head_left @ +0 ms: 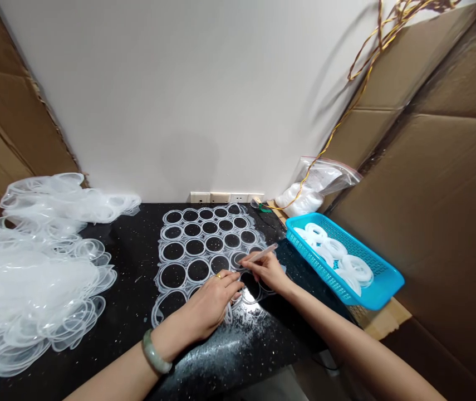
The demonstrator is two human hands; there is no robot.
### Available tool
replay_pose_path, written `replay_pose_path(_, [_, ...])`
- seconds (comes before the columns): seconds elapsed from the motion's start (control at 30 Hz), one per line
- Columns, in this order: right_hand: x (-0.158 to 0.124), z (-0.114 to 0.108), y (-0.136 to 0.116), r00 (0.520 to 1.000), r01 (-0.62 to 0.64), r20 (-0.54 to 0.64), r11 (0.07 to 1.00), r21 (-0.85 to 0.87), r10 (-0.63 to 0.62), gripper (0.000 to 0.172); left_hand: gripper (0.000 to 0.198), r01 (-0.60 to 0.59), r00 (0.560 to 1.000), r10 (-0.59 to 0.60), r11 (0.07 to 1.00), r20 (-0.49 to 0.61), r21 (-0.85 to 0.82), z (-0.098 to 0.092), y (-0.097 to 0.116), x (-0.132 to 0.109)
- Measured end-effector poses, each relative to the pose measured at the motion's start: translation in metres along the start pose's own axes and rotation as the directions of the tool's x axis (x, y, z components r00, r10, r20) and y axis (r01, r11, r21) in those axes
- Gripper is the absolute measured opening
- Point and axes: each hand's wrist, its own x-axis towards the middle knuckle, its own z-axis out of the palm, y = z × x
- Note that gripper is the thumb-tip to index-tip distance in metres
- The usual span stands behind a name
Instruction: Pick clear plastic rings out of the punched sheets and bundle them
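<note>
Your left hand (210, 305) rests palm down, fingers forward and close together. Your right hand (266, 272) sits just beyond it, fingers pinched, apparently in a pen-like grip, with both forearms angling inward.

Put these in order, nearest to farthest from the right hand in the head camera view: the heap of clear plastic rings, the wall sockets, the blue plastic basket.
From the right hand:
1. Blue plastic basket, just to its right on the counter.
2. Wall sockets, straight ahead at the back.
3. Heap of clear plastic rings, far left.
</note>
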Motion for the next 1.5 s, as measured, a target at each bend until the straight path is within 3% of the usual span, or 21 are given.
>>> replay_pose_path(0.17, [0.006, -0.009, -0.013, 0.991, -0.094, -0.085, 0.989, 0.114, 0.104, 0.039, 0.027, -0.031, 0.999, 0.035, 0.992, -0.027, 0.126, -0.012, 0.003, 0.002])
replay_pose_path(0.33, [0.017, 0.005, -0.017, 0.995, -0.097, 0.006, 0.985, 0.146, 0.097, 0.038, 0.024, -0.016, 0.998, 0.003, 0.973, 0.056, 0.229, -0.028, 0.008, -0.002])
replay_pose_path(0.5, [0.019, 0.019, -0.005, 0.986, -0.098, 0.149, 0.986, 0.132, 0.078, 0.038, 0.023, 0.022, 0.994, -0.047, 0.97, 0.098, 0.243, -0.021, -0.002, -0.02])
replay_pose_path(0.73, [0.013, 0.022, -0.012, 0.97, -0.023, 0.243, 0.988, 0.15, -0.014, 0.034, 0.023, 0.042, 0.997, -0.052, 0.983, 0.051, 0.18, -0.016, -0.004, -0.027])
replay_pose_path(1.0, [0.012, 0.025, -0.014, 0.952, 0.0, 0.304, 0.999, 0.046, -0.014, 0.04, 0.026, 0.063, 0.996, -0.072, 0.981, 0.044, 0.184, -0.011, -0.002, -0.028])
replay_pose_path(1.13, [0.012, 0.023, -0.016, 0.942, 0.158, 0.306, 0.986, -0.046, -0.137, 0.035, 0.026, 0.074, 0.995, -0.085, 0.981, 0.052, 0.179, -0.014, 0.001, -0.026])
replay_pose_path(1.27, [0.01, 0.023, -0.019, 0.875, 0.384, 0.376, 0.91, -0.156, -0.305, 0.028, 0.027, 0.088, 0.991, -0.103, 0.982, 0.082, 0.168, -0.02, 0.004, -0.024])
replay_pose_path(1.5, [0.02, 0.024, -0.016, 0.76, 0.628, 0.518, 0.646, -0.434, -0.392, 0.025, 0.026, 0.087, 0.995, -0.091, 0.993, 0.042, 0.083, -0.018, 0.0, -0.025])
